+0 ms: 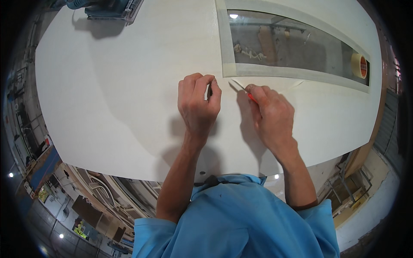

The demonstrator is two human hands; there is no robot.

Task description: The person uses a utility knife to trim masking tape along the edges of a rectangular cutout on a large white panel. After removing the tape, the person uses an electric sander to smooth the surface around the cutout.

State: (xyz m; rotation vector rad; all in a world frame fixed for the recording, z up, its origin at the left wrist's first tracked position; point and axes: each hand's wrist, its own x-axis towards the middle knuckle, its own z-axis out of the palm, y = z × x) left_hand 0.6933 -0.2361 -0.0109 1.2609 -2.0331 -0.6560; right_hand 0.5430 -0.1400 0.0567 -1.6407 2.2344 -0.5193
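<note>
My right hand is closed around a red-handled knife with a thin, narrow blade. Its tip points up and left, close to the lower left corner of the masking tape that frames a glass pane. Left of that corner, over the white panel, my left hand has thumb and forefinger pressed together. Whatever they pinch, if anything, is too small to make out. A lifted sliver or crease shows just below the tape's lower edge.
A tape roll stands at the right end of the glass. Curled tape scraps lie on the pane. At the far left is a blue-grey power tool with a flat base. The panel's near edge runs close to my blue shirt.
</note>
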